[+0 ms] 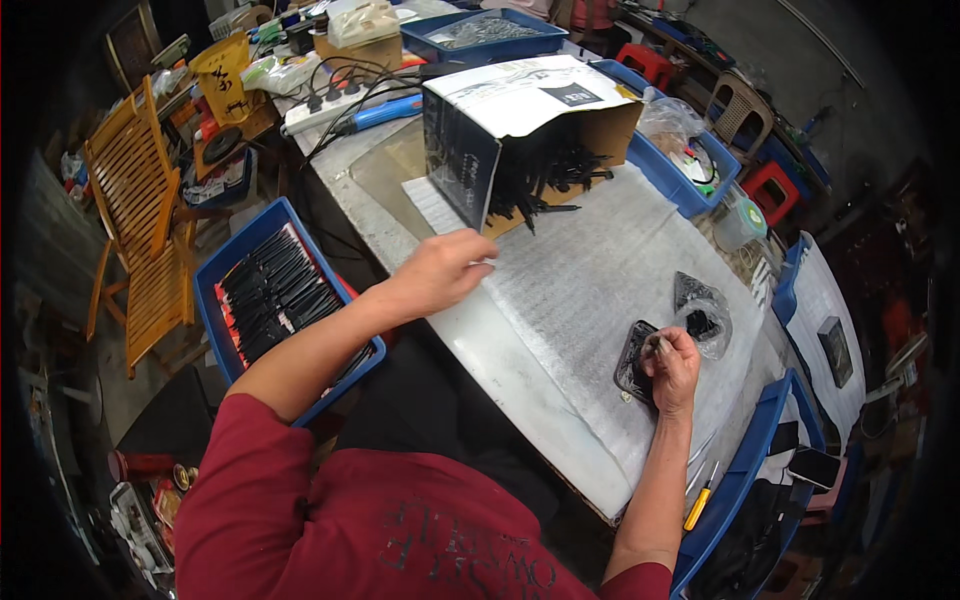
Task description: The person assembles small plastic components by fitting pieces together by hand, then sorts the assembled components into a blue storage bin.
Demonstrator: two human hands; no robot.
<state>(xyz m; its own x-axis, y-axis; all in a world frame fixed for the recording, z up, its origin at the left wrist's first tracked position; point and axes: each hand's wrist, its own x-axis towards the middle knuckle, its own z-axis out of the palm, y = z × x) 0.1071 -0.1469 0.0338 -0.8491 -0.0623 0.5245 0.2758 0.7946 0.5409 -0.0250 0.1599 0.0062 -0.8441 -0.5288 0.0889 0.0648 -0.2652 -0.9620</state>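
Note:
My left hand [445, 268] hovers by the table's near left edge, just in front of an opened cardboard box [465, 165]. Its fingers are curled in; whatever they hold, if anything, is hidden. Thin black pen-like rods [545, 175] spill toward the box's open side. Farther right, my right hand [672, 368] is pinched together over a small black tray [632, 365] of tiny parts. What sits between those fingertips is too small to make out. Beside it lies a clear plastic bag [708, 325] with something black inside.
A blue bin [372, 352] of bundled black rods stands left of the table. White foam sheet [570, 300] covers the tabletop. Blue trays [740, 480] line the right side, near a yellow-handled screwdriver [697, 508]. A power strip [325, 112] with cables sits behind the box; a wooden folding chair [135, 180] is far left.

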